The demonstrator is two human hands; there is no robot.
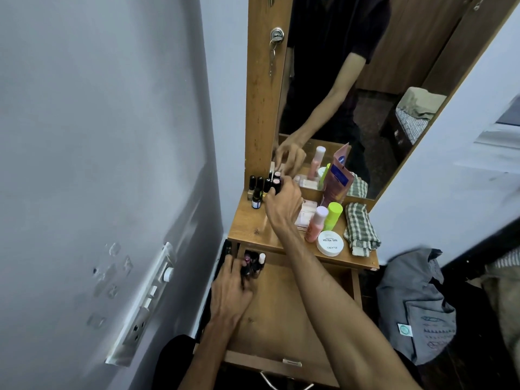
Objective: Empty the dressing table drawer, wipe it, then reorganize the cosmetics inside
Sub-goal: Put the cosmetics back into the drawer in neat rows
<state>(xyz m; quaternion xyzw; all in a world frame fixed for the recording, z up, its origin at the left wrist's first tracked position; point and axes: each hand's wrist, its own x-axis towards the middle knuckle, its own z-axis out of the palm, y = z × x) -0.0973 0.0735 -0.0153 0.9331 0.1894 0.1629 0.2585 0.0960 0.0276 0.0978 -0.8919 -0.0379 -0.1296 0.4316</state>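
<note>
The wooden drawer (284,311) stands pulled out below the dressing table top (253,226). In its far left corner my left hand (229,291) grips a cluster of small nail polish bottles (254,263). My right hand (282,202) reaches to the back left of the table top and pinches a dark bottle with a pink cap (276,183). Beside it stand several more small dark bottles (257,190).
On the table top sit a pink bottle (316,223), a lime green bottle (333,215), a white nail polish remover jar (329,243), a pink tube (336,178), clear cases (305,218) and a checked cloth (361,232). A grey bag (416,305) lies right; a switch panel (143,302) hangs left.
</note>
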